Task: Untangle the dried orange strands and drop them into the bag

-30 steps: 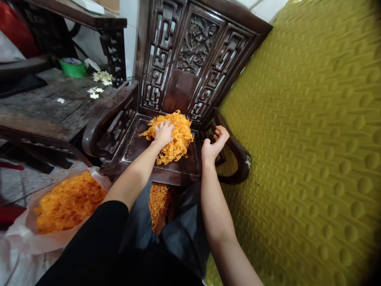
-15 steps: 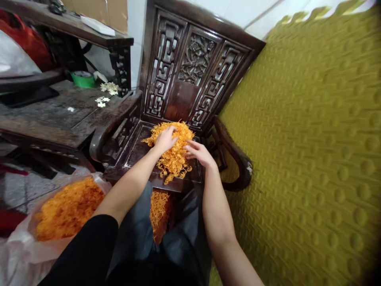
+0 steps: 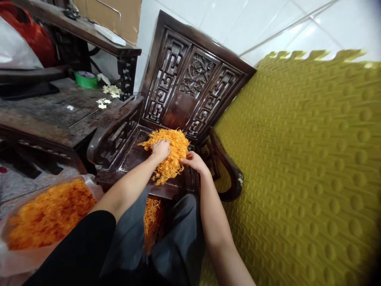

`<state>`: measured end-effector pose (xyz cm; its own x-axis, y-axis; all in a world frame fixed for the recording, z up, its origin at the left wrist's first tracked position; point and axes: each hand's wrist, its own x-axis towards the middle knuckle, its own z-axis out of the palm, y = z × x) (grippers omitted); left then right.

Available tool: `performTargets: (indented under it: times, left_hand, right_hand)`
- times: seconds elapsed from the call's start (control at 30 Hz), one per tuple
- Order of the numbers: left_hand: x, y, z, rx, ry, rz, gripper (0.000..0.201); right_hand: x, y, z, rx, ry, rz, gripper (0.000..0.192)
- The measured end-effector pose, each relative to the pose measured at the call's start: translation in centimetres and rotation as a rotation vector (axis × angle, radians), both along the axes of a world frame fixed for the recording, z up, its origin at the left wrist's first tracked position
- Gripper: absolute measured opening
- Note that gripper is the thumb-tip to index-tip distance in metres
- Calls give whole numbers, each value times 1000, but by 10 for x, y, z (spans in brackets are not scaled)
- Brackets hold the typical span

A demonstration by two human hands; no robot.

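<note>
**While both hands sit in the pile: gathering step, mid-way**

With both hands down on the orange strands (image 3: 174, 153), this reads as the gather/sort step. The heap lies on the seat of the carved wooden chair (image 3: 190, 85), toward the back, just in front of the backrest.

- Left hand (image 3: 161, 149): palm down on top of the heap, fingers curled into the strands. Looks like a loose clutch, but I cannot tell whether it is actually closed on a bunch; the fingertips are buried.
- Right hand (image 3: 193, 160): at the heap's right edge, fingers half open, tips touching the strands, nothing clearly held.
- More of the same stuff sits in a plastic bag (image 3: 44, 216) on the floor at lower left, well apart from the seat. Another clump hangs below the seat front, between the person's knees.
- Side surface (image 3: 53, 115) at left carries a green tape roll (image 3: 86, 79) and small white flowers (image 3: 111, 90).

Judgement on the next move: it calls for both hands closing inward together. The strands are loose and springy, so a one-sided grab would likely shed bits over the seat edge.
</note>
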<state>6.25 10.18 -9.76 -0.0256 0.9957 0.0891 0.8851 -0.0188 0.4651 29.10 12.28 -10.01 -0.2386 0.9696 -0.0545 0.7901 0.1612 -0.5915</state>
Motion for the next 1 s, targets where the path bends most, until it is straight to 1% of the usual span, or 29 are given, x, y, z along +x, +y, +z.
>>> performTargets:
  times: [0.03,0.1,0.13,0.17,0.23,0.27,0.33,0.4,0.43,0.5,0.53,0.63,0.7,0.73,0.8,0.87,0.93,1.0]
  left_hand:
    - [0,1,1,29,-4,34,34]
    - [0,1,2,74,-10,77,34]
    - [0,0,4,91,-11,80,35]
    - [1,-2,5,106,-11,70,36]
    - [6,-5,8,138,-15,19,39]
    - [9,-7,10,155,-19,-10,41]
    - [15,-11,12,182,-34,-48,44]
    - [22,-14,14,187,-51,-56,46]
    - [24,-15,14,184,-59,-57,49]
    - [28,-18,13,176,-70,-58,57]
    - [29,-20,13,180,-70,-59,61]
    - [39,-27,8,247,-37,-57,75]
    - [49,-32,2,281,-4,-50,92]
    - [55,-33,-2,271,11,-43,102]
    - [66,-33,-12,194,30,-13,120]
    - [70,-28,-21,98,26,57,130]
    - [66,-20,-28,39,-3,151,128]
    - [55,-11,-33,-7,-40,218,121]
  right_hand:
    - [4,-2,-1,-6,-27,20,59]
    - [11,-5,-3,-7,-84,45,64]
    - [13,-7,-3,7,-111,41,61]
    - [14,-8,-3,30,-133,31,52]
    - [16,-9,1,89,-161,18,30]
    - [16,-10,4,114,-169,28,24]
    - [16,-9,12,128,-188,90,24]
    - [15,-10,19,91,-222,179,21]
    - [14,-10,21,63,-244,215,24]
    - [12,-13,22,21,-296,245,30]
    - [11,-16,22,16,-327,236,29]
    - [7,-22,19,61,-446,155,27]
    - [3,-24,20,88,-535,106,25]
    - [1,-23,22,95,-574,92,23]
    - [-2,-21,31,110,-633,75,20]
    - [-3,-15,47,152,-660,56,22]
    - [-2,-9,68,221,-663,21,27]
    - [0,-4,92,304,-659,-35,31]
